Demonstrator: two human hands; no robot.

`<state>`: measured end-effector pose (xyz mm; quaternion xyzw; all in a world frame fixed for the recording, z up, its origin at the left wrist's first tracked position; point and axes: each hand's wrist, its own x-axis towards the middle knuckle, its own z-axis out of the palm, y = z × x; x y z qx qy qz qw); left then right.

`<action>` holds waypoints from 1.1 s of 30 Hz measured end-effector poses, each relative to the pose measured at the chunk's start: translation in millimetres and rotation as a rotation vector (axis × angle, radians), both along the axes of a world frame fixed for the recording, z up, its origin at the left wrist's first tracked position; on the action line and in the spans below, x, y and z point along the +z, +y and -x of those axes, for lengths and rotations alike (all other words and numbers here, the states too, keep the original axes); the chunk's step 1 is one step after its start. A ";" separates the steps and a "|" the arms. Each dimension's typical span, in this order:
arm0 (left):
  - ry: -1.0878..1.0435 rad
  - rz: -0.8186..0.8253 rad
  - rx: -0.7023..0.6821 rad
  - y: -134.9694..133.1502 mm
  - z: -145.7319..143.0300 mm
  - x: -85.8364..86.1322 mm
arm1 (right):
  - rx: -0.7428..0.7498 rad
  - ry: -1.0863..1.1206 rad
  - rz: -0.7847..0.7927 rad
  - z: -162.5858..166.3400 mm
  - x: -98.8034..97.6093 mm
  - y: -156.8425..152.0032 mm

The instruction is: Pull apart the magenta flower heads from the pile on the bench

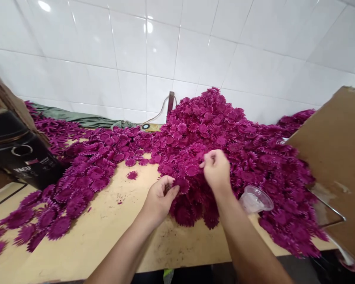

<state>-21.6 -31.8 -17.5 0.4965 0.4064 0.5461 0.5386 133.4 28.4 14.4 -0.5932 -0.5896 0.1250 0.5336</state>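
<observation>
My left hand [161, 197] pinches a magenta artificial flower [182, 185] by its edge between thumb and fingers, low in front of the big heap. To its right, slightly higher, my right hand [218, 170] has its fingers pressed together; anything between them is too small to make out. Right behind both hands rises a tall heap of the same magenta flowers [207, 118], layered and with fringed petals. Near my right forearm a clear plastic cup [256, 199] lies tilted against the heap.
A spread of magenta flowers [83, 177] runs along the left of the tabletop [130, 201], with one loose flower [132, 175] beside it. A black canister [23, 154] stands at left, a cardboard box [340, 157] at right. Green cloth [73, 115] lies along the tiled wall [130, 51].
</observation>
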 end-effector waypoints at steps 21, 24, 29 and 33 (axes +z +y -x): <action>0.012 0.047 0.056 16.8 -4.1 -10.8 | 0.769 0.179 0.349 25.9 -11.0 -35.1; 0.002 0.046 0.042 16.1 -6.7 -11.5 | 0.755 0.266 0.375 29.3 -12.6 -31.6; 0.028 0.031 0.074 8.0 -5.2 -5.0 | 0.436 -0.004 0.158 30.5 -8.7 -26.5; 0.054 -0.018 0.098 -1.1 3.2 2.8 | -0.033 -0.115 -0.039 1.4 2.8 0.3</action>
